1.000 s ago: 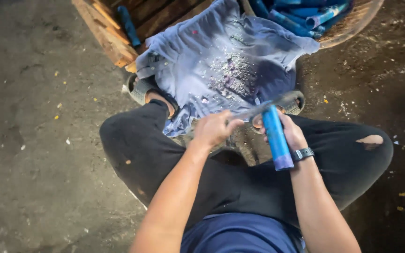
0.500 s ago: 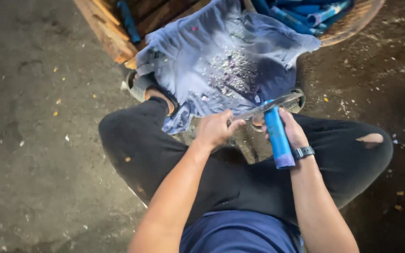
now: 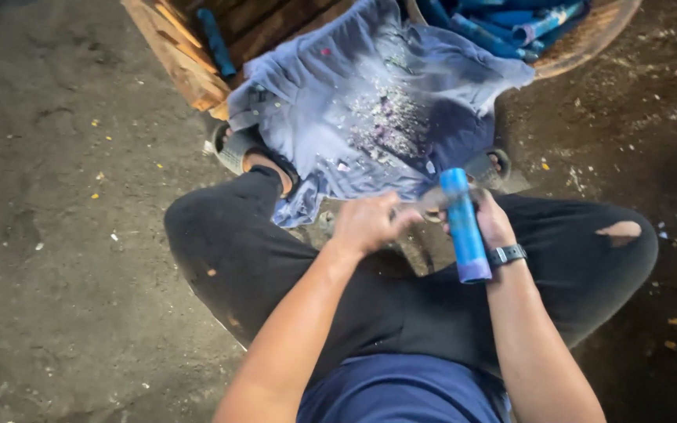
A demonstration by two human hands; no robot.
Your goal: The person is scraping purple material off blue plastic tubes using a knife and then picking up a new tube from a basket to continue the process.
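Observation:
My right hand (image 3: 494,223) grips a blue tube (image 3: 464,231) held upright over my lap, with a dark watch (image 3: 506,254) on that wrist. My left hand (image 3: 370,223) is closed around a thin grey blade (image 3: 432,197), blurred by motion, whose tip lies against the tube's upper end. Just beyond my hands a pale blue-grey cloth (image 3: 331,102) is spread on the ground. Small light shavings (image 3: 385,125) lie scattered over its middle.
I sit with knees bent in dark trousers, sandalled feet (image 3: 237,149) at the cloth's near edge. A round woven basket (image 3: 589,35) of several blue tubes stands at the top right. A wooden crate (image 3: 182,59) holding one blue tube (image 3: 215,39) is at the top left. Dirt floor all around.
My left hand and the blade have shifted slightly against the tube's top end. The tube stays in my right hand at nearly the same spot.

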